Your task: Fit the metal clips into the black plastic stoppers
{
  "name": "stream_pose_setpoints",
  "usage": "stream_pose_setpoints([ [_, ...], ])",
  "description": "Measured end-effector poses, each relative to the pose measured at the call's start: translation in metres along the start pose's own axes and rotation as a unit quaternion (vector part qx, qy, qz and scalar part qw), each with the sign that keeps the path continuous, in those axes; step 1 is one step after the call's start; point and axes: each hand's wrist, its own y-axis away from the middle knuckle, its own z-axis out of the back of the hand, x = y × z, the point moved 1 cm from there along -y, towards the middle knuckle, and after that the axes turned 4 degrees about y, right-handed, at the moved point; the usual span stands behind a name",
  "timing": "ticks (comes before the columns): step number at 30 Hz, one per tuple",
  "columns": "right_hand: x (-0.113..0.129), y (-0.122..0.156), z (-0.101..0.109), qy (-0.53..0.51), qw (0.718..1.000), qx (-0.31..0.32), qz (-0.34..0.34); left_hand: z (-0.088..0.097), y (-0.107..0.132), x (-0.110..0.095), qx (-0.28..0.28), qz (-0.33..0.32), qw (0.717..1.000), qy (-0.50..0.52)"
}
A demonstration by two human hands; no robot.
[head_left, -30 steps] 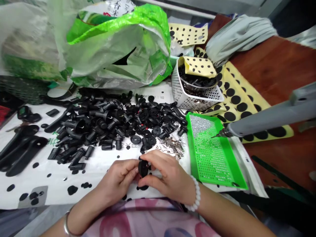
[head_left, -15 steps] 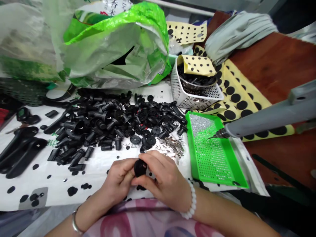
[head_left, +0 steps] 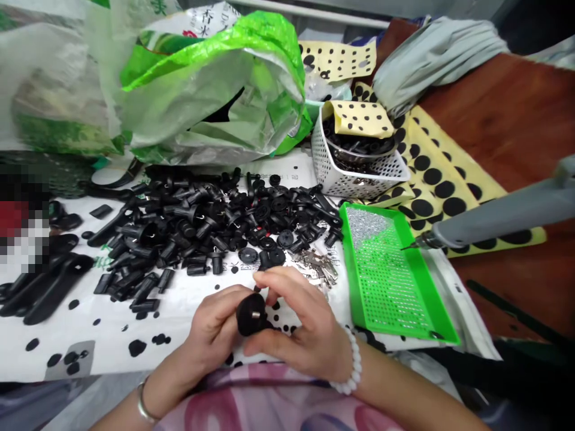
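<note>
A round black plastic part (head_left: pixel 250 315) with a small shiny metal piece in its dark face is held in my left hand (head_left: pixel 218 326), whose fingers close round its left side. My right hand (head_left: pixel 299 323) is just to the right of it, thumb and forefinger spread around the part; whether the thumb touches it I cannot tell. Beyond the hands lies a pile of black plastic parts (head_left: pixel 197 221), with knob-like stems and round caps. Flat silvery metal clips (head_left: pixel 320 263) lie at the pile's right front edge.
A green perforated tray (head_left: pixel 390 287) holds tiny silvery pieces. A grey powered screwdriver (head_left: pixel 494 218) hangs over its right side. Behind stand a white basket (head_left: pixel 359 179) and a green-and-clear plastic bag (head_left: pixel 215 108). Black handles (head_left: pixel 58 287) lie left; sticker sheets (head_left: pixel 431 173) spread right.
The black part has turned so its face and metal piece show more. My right thumb and forefinger have spread apart. The screwdriver appears farther right.
</note>
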Motion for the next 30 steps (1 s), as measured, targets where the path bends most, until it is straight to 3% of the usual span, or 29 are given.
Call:
stream_pose_setpoints([
  [4,0.004,0.004,0.006,0.032,0.998,0.023,0.043,0.000,0.004,0.004,0.000,-0.087,0.995,-0.058],
  [11,0.005,0.004,0.001,0.112,0.991,0.049,0.054,-0.002,0.004,0.000,-0.021,-0.136,0.984,-0.109],
  [17,0.012,-0.002,-0.006,0.151,0.983,0.028,0.103,0.002,0.007,0.000,-0.071,-0.133,0.977,-0.152],
  [22,0.012,-0.005,-0.007,0.116,0.985,0.054,0.112,0.000,0.008,0.000,-0.062,-0.118,0.982,-0.137],
  [30,0.010,-0.005,0.002,0.053,0.993,0.033,0.099,0.002,0.011,0.003,-0.050,-0.112,0.988,-0.091],
])
